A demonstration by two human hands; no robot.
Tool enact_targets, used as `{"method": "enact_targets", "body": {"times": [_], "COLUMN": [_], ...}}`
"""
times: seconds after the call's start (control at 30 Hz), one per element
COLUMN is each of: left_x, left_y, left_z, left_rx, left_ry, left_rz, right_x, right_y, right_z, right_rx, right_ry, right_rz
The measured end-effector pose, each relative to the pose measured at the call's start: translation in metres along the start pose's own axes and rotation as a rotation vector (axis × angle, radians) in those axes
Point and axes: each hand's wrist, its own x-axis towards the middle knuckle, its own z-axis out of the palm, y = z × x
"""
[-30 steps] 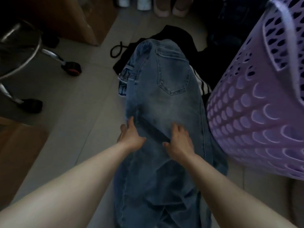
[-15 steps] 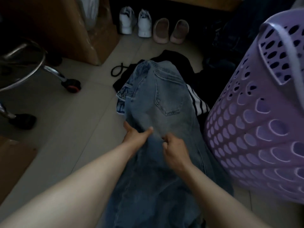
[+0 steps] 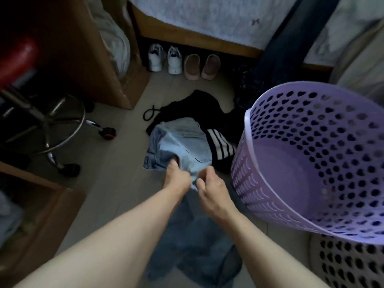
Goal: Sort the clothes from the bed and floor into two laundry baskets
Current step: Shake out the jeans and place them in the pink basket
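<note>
Beside the bed (image 3: 199, 38) the purple basket (image 3: 311, 167) tips over a white basket (image 3: 353, 265), dark clothes (image 3: 199, 109) heap on the floor just beside it, and the jeans (image 3: 182, 142) trail across them, bunched in the left hand (image 3: 176, 179) and pinched by the right hand (image 3: 212, 190).

Fingertips of both hands are buried in the light blue denim jeans (image 3: 182, 146). The perforated lilac plastic laundry basket (image 3: 311, 163) is cut by the right edge; beneath it, a white perforated basket (image 3: 349, 265) shows only partly. Black clothing (image 3: 199, 104) behind the jeans lies half covered.
</note>
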Motion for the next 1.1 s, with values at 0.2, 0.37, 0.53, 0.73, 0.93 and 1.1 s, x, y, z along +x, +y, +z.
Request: {"method": "enact_targets", "body": {"times": [0.2, 0.37, 0.53, 0.73, 0.93, 1.1], "left_x": [-0.076, -0.136, -0.198, -0.264, -0.304, -0.318], "left_y": [0.062, 0.123, 0.181, 0.247, 0.306, 0.347], "left_z": [-0.059, -0.106, -0.150, -0.190, -0.217, -0.229], "left_rx": [0.004, 0.035, -0.074, -0.023, -0.186, -0.262], "left_ry": [-0.046, -0.079, -0.085, -0.165, -0.290, -0.149], "left_rz": [0.024, 0.095, 0.121, 0.283, 0.321, 0.280], "right_x": [-0.036, -0.067, -0.098, -0.126, -0.164, -0.198], "right_y": [-0.085, -0.153, -0.230, -0.294, -0.329, -0.354], "right_z": [-0.070, -0.121, -0.187, -0.264, -0.324, -0.360], "right_rx": [-0.043, 0.078, 0.219, 0.143, 0.151, 0.194], "right_ry": [-0.095, -0.050, -0.072, 0.064, 0.245, 0.372], "right_rz": [0.004, 0.062, 0.166, 0.220, 0.216, 0.136]}}
